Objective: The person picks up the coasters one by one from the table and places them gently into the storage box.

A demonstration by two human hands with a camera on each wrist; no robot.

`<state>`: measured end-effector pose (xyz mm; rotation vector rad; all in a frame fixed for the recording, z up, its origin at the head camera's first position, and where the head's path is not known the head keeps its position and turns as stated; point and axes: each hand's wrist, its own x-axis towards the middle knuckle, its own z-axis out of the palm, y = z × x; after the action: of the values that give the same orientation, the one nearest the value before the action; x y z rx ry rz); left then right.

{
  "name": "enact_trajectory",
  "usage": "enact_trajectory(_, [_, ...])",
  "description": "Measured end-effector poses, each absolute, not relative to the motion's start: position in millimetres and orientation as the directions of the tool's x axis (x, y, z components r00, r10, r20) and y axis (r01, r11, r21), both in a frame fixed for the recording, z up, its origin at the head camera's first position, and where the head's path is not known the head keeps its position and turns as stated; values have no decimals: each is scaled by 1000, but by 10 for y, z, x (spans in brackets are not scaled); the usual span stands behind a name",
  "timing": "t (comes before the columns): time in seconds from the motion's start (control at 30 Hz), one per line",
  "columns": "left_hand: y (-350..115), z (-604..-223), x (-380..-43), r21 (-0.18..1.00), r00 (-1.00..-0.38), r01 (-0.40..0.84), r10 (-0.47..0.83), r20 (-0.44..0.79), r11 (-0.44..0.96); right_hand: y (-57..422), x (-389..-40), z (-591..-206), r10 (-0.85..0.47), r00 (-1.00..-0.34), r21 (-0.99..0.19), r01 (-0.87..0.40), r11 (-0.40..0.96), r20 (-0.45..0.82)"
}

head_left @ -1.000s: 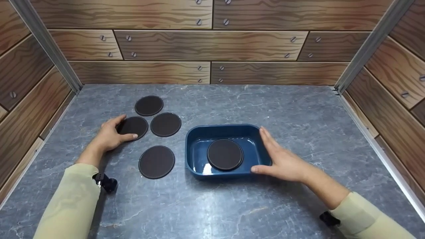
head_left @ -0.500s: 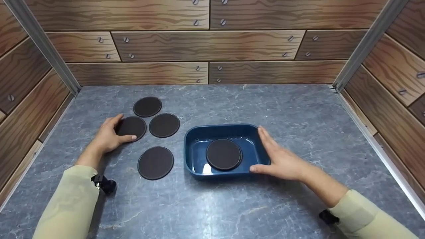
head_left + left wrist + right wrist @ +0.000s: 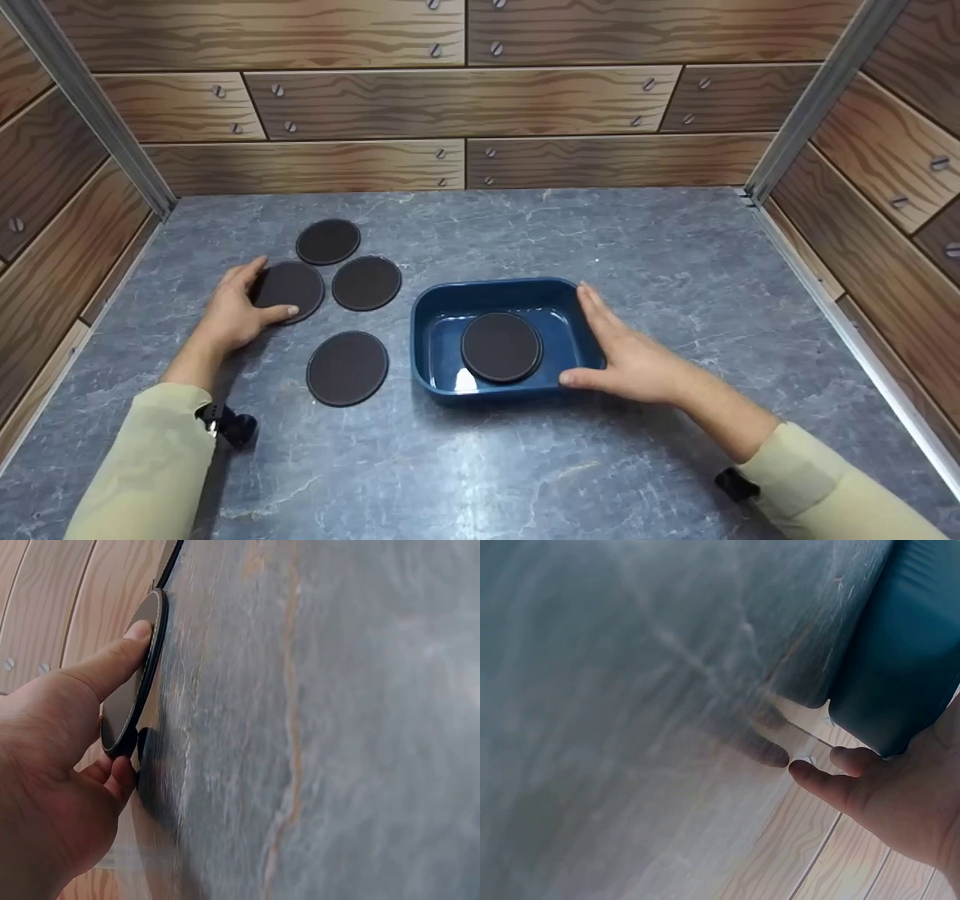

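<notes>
At the left of the head view, my left hand (image 3: 234,309) grips a round dark coaster (image 3: 289,291) by its left side. In the left wrist view the thumb lies on the coaster's (image 3: 139,682) top and fingertips touch its lower edge; a narrow gap shows beneath it. My right hand (image 3: 637,360) holds the right end of a blue rectangular container (image 3: 420,330), thumb at the front rim and fingers at the back right corner. Inside lies another dark coaster (image 3: 501,346), perhaps on a stack. The container's outer wall (image 3: 900,652) fills the right wrist view's upper right.
Three more dark coasters lie flat near the left hand: one at the back (image 3: 328,241), one right of the held coaster (image 3: 367,283) and one in front (image 3: 347,368). The grey marbled table (image 3: 465,472) is bounded by wood-patterned walls (image 3: 315,165).
The coaster in my left hand has risen slightly and appears a little larger. My right hand keeps its place on the container. The whole head view has shifted slightly.
</notes>
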<state>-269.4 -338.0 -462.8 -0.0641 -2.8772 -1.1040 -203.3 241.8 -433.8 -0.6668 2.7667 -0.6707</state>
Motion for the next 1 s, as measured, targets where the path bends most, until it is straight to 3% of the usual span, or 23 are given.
enact_trajectory(0.33, [-3480,-4567,-2541,733,-1000,7,-16,25,680,2415,-2056,-4334,-488,-867,-484,-387,785,-98])
enact_trajectory(0.57, [-3504,-4426,-2417,695,-998,24,-22,57,719,2426,-2034,-4346,-481,-871,-493,-376,784,-101])
enact_trajectory(1.0, [-3349,-4064,-2290,760,-991,43,-71,117,649,2430,-2025,-4334,-480,-873,-491,-383,783,-83])
